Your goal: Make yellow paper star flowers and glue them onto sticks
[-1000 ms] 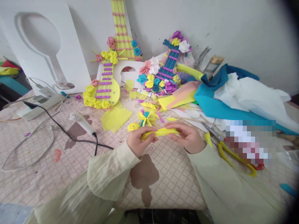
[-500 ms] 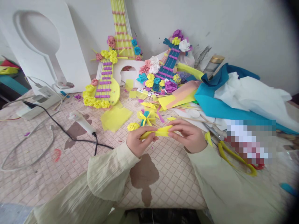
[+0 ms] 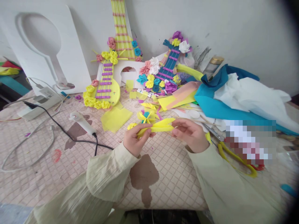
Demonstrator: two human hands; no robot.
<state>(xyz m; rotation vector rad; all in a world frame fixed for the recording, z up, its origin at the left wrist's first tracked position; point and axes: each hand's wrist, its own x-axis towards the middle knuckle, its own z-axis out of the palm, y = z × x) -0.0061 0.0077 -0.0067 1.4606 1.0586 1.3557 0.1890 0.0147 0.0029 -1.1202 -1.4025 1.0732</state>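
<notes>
Left hand (image 3: pixel 135 140) is closing on the left part of a folded yellow paper strip (image 3: pixel 161 127), thumb in front, fingers behind. Right hand (image 3: pixel 190 135) is curling at the strip's right end, thumb and forefinger standing narrowly apart, tips touching the paper. Can't tell if it's pinching firmly.

Vs earlier frame: hands are sitting a bit farther apart, left one shifting left, right one shifting right. The strip was looking like one narrow band; now its right end is splitting into two flaps, upper one angling up toward the far edge. Left hand is now covering more of the yellow paper flower (image 3: pixel 132 125).

Strip is running roughly sideways between both hands, hanging over the middle of the worktop (image 3: pixel 173 174), well clear of the near edge. Yellow-and-blue paper piece (image 3: pixel 146 117) is lying just beyond it, toward the far edge. Yellow sheets (image 3: pixel 116 118) are lying beyond the left hand and to its left; white corded tool (image 3: pixel 83 123) is resting farther toward the left edge. Yellow loop (image 3: pixel 235 160) is lying to the right of the right sleeve. Flower-trimmed yellow instrument model (image 3: pixel 106 85) and blue instrument model (image 3: pixel 170 63) are standing toward the far edge.
</notes>
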